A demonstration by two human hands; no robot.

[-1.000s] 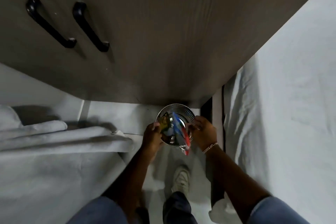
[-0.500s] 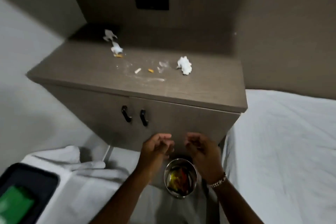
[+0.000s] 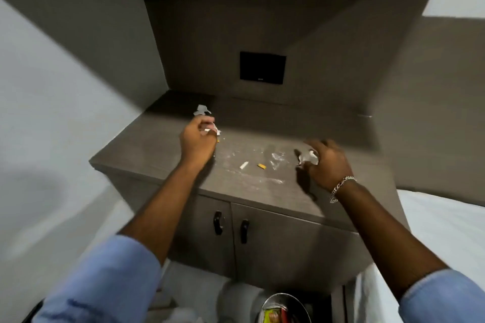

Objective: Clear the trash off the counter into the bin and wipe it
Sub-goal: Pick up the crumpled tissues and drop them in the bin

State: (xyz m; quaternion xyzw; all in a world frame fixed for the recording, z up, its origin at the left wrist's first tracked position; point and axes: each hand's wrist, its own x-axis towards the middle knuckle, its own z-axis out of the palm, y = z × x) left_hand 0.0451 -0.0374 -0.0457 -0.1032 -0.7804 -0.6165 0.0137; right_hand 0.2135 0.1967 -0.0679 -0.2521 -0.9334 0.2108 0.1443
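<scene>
On the brown counter (image 3: 162,155), my left hand (image 3: 197,143) closes around a white paper scrap (image 3: 214,130) at the back left. Another crumpled scrap (image 3: 201,109) lies just behind it. My right hand (image 3: 328,162) grips a crumpled white tissue (image 3: 309,158) on the right side. Between the hands lie a white cigarette butt (image 3: 244,165), a small yellow piece (image 3: 261,166), a clear wrapper (image 3: 277,158) and white powder streaks (image 3: 265,180). The round metal bin (image 3: 282,308) stands on the floor below the counter, with colourful wrappers in it.
Two cabinet doors with black handles (image 3: 217,222) sit under the counter. A black wall panel (image 3: 262,67) is set above it. White bedding (image 3: 443,228) lies to the right, and a white wall (image 3: 52,113) to the left.
Both hands rose from the bin at floor level up onto the counter. The left hand closed on the paper scrap and the right hand on the crumpled tissue.
</scene>
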